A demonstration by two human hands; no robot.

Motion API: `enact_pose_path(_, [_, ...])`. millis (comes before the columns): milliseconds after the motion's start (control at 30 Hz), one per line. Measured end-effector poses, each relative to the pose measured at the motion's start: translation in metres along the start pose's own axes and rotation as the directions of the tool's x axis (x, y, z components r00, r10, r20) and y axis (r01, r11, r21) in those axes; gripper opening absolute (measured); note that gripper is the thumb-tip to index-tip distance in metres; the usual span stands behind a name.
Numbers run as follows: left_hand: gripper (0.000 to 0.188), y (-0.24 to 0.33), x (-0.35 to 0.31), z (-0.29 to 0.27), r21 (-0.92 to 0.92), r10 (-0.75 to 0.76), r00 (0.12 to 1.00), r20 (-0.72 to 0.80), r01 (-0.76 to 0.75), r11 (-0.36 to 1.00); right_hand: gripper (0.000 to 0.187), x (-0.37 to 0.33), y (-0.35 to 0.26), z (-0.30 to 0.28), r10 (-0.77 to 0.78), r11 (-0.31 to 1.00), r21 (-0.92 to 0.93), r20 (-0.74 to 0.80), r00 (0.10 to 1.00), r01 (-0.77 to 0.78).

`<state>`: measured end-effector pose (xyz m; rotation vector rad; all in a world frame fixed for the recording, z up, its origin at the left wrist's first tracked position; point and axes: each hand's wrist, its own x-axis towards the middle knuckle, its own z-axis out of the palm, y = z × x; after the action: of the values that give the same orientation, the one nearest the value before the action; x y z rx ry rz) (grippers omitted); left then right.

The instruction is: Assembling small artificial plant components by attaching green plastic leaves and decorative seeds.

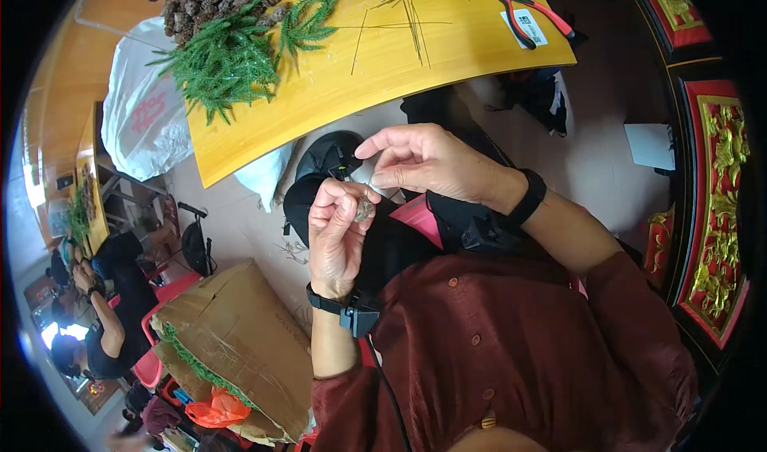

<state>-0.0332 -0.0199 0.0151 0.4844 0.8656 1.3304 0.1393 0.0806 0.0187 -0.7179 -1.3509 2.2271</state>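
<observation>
Above my lap, my left hand (pixel 337 227) is closed around a small brownish pine cone (pixel 365 208), mostly covered by the fingers. My right hand (pixel 435 164) hovers just above it, thumb and bent fingers drawn together near the left fingertips. Whatever thin thing it may pinch is too small to make out. Ahead on the yellow table (pixel 479 49) lie a heap of pine cones (pixel 212 1), green artificial fir sprigs (pixel 228 61), thin dark wires (pixel 413 25) and red-handled pliers (pixel 523 13).
A white plastic bag (pixel 144 105) hangs by the table's left end. To my left stands an open cardboard box (pixel 248 332) with greenery and an orange-red bag (pixel 217 410). Another person (pixel 116 316) sits at far left. Carved red-gold panels (pixel 715 212) are at right.
</observation>
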Motion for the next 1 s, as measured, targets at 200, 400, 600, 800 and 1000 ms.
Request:
enact_pose_path(200, [0.018,-0.008,0.004,0.005,-0.05,-0.013,0.997,-0.079,0.009,0.999,0.026,-0.001,0.009,-0.001,-0.038,0.999,-0.026,0.045,0.998,0.039])
enact_pose_path(400, [0.022,-0.011,0.003,0.006,0.002,-0.028,0.998,-0.063,0.028,1.0,0.018,0.001,0.011,0.001,-0.036,0.999,0.015,0.101,0.994,0.035])
enact_pose_path(600, [0.021,-0.012,0.003,0.014,0.039,-0.075,0.996,-0.048,0.077,0.996,0.016,-0.003,0.003,-0.002,0.034,0.999,-0.038,0.049,0.998,-0.032])
enact_pose_path(800, [0.027,-0.004,0.001,0.018,0.132,-0.18,0.983,-0.032,0.183,0.974,0.016,0.001,0.014,0.003,-0.228,0.941,-0.28,-0.11,0.967,0.189])
enact_pose_path(1000, [0.021,-0.002,-0.005,0.005,0.084,-0.231,0.966,-0.119,0.242,0.967,0.011,0.001,0.012,0.017,-0.306,0.852,-0.474,-0.105,0.946,0.223])
